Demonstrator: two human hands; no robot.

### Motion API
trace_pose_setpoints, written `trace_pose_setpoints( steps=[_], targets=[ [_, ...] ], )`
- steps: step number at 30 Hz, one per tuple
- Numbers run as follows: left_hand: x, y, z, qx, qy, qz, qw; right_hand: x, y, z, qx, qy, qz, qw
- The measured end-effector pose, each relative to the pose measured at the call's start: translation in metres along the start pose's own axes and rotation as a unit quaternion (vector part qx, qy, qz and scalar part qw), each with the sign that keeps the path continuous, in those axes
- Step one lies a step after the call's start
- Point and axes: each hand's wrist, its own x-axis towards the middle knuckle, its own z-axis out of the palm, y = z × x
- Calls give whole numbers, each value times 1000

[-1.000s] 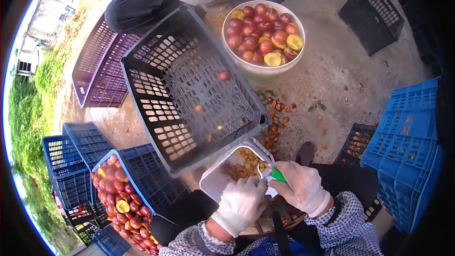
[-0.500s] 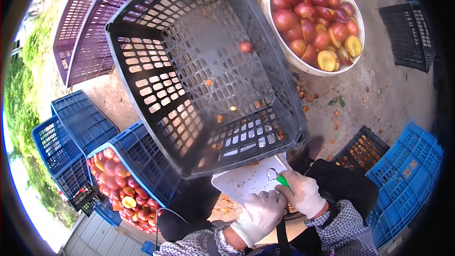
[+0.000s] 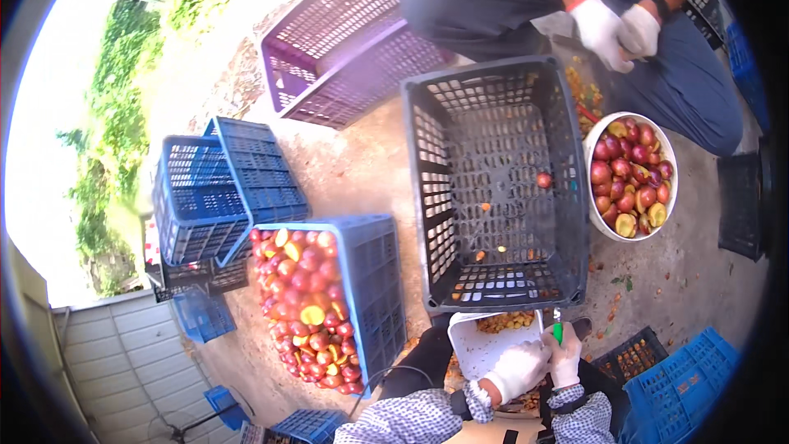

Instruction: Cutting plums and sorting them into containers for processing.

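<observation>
My right hand (image 3: 564, 357), in a white glove, is closed around a green-handled tool (image 3: 558, 333) with a metal end pointing up. In the earlier picture that end is a small ring. My left hand (image 3: 519, 368), also gloved, is closed and touches or nearly touches the right. Whatever its fingers hold is hidden. Both hands are at the right side of a white tray (image 3: 477, 352), where yellow-brown fruit bits or pits lie at the far end. Just beyond stands a black slatted crate (image 3: 460, 307) with one red fruit (image 3: 544, 180) and a few small bits inside.
A white bucket (image 3: 593, 197) of red, yellow-fleshed fruit, some cut, stands right of the crate. At left, a tilted blue crate (image 3: 371, 296) holds more. A co-worker's gloved hands (image 3: 612, 33) meet beyond. Purple (image 3: 345, 41) and blue crates (image 3: 201, 189) lie around; scraps litter the floor.
The view has shifted, so the black crate looks smaller and farther right, and the co-worker's hands show. The tool's end has swung from pointing left to upward. My hands stay close together.
</observation>
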Motion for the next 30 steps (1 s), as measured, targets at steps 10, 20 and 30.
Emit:
trace_pose_setpoints(
  steps=[10,20,30],
  targets=[
    [-77,12,-36,-102,172,-111,974,-77,-77,-13,68,-12,85,994],
    [-203,34,-127,-103,334,-228,909,-151,-178,-59,-79,-28,2,997],
    [-366,38,-40,-517,277,-476,655,-237,-161,-153,-104,-31,82,991]
  ],
)
